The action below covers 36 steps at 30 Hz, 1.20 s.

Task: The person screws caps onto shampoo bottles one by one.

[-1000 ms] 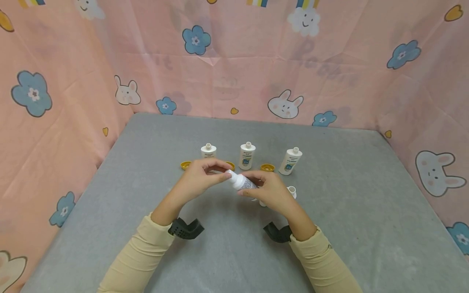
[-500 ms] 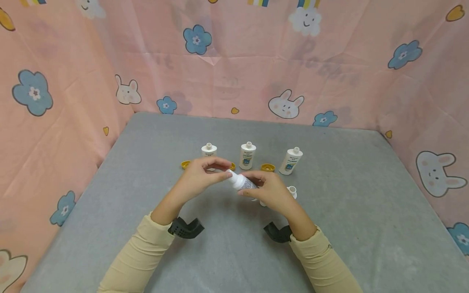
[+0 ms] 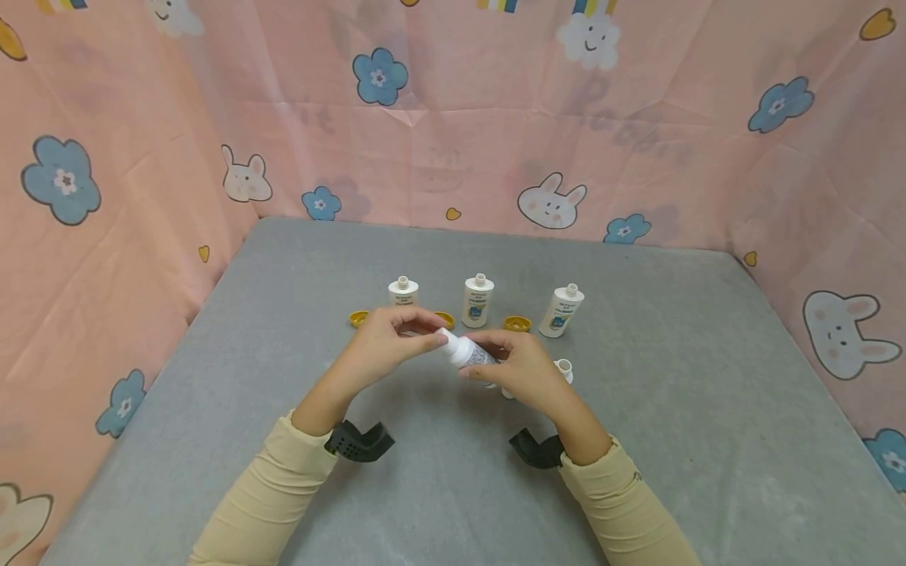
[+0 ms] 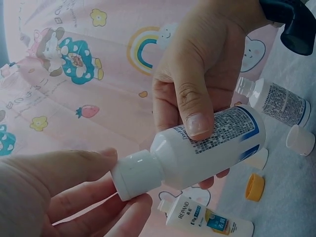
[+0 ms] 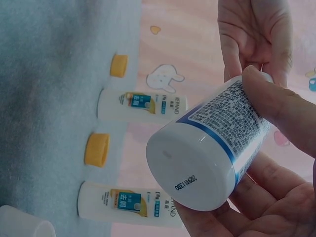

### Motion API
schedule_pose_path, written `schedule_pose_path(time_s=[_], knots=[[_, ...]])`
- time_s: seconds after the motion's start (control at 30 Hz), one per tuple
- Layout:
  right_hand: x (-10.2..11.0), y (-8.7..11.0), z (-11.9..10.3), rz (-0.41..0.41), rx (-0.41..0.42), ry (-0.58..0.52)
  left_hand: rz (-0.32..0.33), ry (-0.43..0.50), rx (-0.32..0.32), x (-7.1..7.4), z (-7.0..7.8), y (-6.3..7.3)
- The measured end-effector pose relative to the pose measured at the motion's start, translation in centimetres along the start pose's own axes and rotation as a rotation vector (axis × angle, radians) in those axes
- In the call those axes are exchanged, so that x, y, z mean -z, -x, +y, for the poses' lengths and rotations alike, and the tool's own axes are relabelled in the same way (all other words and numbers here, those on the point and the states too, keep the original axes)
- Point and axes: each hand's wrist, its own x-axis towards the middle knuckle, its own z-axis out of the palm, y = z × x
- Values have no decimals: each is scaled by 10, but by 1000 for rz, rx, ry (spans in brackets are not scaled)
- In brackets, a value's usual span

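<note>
A white bottle (image 4: 173,168) with a blue-edged label of small print is held in the air, tilted, between both hands. My right hand (image 3: 524,369) grips its body, thumb across the label, and its base faces the right wrist camera. On the other end, my left hand (image 3: 378,350) pinches the white cap (image 4: 138,174) between thumb and fingers. The cap sits on the bottle's neck. Partly hidden behind the right hand, a second white bottle (image 4: 281,103) stands without a cap, a loose white cap (image 4: 300,140) beside it.
Three cream bottles stand uncapped beyond my hands: a left one (image 3: 403,291), a middle one (image 3: 478,303) and a right one (image 3: 561,311). Yellow caps (image 3: 517,323) lie among them on the grey table (image 3: 708,393). Pink printed cloth (image 3: 453,141) walls the table's back and sides.
</note>
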Motion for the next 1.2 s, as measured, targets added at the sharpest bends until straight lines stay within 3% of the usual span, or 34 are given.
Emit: schedule_pose_path(time_s=[0.17,0.4,0.67,1.2], knots=[[0,0,1,1,-5,-5,-16,-4,-10,0,0,1],[0,0,1,5,3,6,-16,62,-3,1,3,3],[0,0,0,5,6,12,26,6,10,0,4,3],[0,0,3,7,21,14,-21,-25,-22,0,3,2]])
